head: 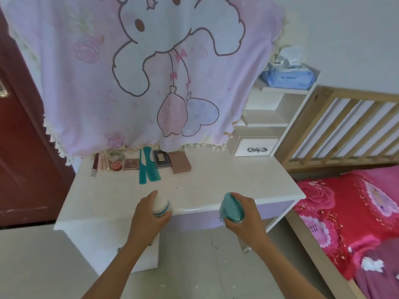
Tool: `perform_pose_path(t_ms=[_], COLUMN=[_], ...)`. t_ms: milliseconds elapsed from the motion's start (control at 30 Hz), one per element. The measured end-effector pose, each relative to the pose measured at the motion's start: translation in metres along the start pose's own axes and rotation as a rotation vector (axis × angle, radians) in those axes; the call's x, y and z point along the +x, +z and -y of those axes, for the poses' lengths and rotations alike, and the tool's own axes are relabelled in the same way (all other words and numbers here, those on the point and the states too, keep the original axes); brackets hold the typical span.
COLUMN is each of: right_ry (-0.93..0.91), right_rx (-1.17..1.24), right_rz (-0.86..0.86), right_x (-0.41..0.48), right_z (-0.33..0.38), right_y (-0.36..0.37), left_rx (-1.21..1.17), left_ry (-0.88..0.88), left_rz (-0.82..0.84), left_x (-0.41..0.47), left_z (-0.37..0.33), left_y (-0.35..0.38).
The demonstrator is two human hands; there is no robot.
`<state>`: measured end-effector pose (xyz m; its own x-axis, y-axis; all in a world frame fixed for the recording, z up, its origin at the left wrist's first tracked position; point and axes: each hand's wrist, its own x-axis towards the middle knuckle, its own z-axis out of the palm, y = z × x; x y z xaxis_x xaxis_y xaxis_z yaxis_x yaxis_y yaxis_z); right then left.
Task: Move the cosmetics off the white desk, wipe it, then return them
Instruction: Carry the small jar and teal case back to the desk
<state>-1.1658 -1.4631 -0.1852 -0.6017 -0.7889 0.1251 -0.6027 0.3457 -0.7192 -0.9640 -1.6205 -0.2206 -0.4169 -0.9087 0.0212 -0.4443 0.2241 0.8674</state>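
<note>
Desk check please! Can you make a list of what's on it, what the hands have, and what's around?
Surface: white desk, mostly bare in front.
Job's things: teal combs, palettes, small pots and tubes in a row at the back edge.
Clutter: wet wipes pack on the shelf.
Hands: left hand holds a white jar; right hand holds a teal jar.
Cables: nothing seen.
Surroundings: pink cartoon cloth behind, bed to the right.

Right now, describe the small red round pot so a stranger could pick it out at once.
Start at the white desk and follow its back edge left, under the pink hanging cloth. In the row of cosmetics there, the small red round pot sits just left of a brown square compact. It is the only red, round item.
</note>
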Motion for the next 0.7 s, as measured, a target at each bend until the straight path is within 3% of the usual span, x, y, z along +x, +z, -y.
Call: perform_pose_path(t_ms=[233,567,700], right_ry=[0.119,0.021,0.001], right_rx=[-0.017,0.032,0.056], right_rz=[0.118,0.183,0.261], right_x=[0.045,0.208,0.267], right_z=[-0.045,-0.093,-0.108], right_y=[0.030,0.037,0.044], left_rx=[0.050,0.169,0.286], left_ry=[-0.112,-0.050,-0.101], left_rz=[0.097,0.062,0.071], left_x=[0.039,0.165,0.212], left_z=[0.020,-0.020,-0.036], left_y=[0.036,0.106,0.143])
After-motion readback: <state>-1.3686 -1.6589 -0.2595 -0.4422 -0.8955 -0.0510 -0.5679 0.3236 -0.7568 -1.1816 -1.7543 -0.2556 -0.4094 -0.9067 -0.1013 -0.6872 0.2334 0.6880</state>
